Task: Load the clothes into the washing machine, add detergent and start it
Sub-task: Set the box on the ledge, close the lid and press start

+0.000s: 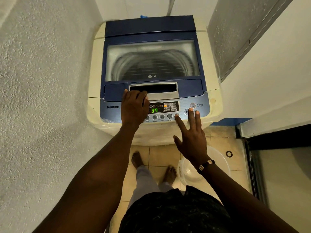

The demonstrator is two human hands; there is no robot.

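A cream top-loading washing machine [94, 68] stands in a narrow alcove with its blue lid [151, 31] closed. Through the lid window [151, 61] I see the drum, blurred; no clothes can be made out. The green display [154, 110] on the control panel reads 37. My left hand [134, 108] rests flat on the panel just below the lid handle [161, 91], holding nothing. My right hand [191, 137] is spread, its fingertips touching the panel at the start button [186, 111] and a round button beside it. No detergent is in view.
A rough plastered wall [42, 81] runs close on the left and a white wall [269, 64] on the right. A clear plastic bucket [218, 158] stands on the tiled floor by my right foot. A dark doorway frame [252, 165] lies at the right.
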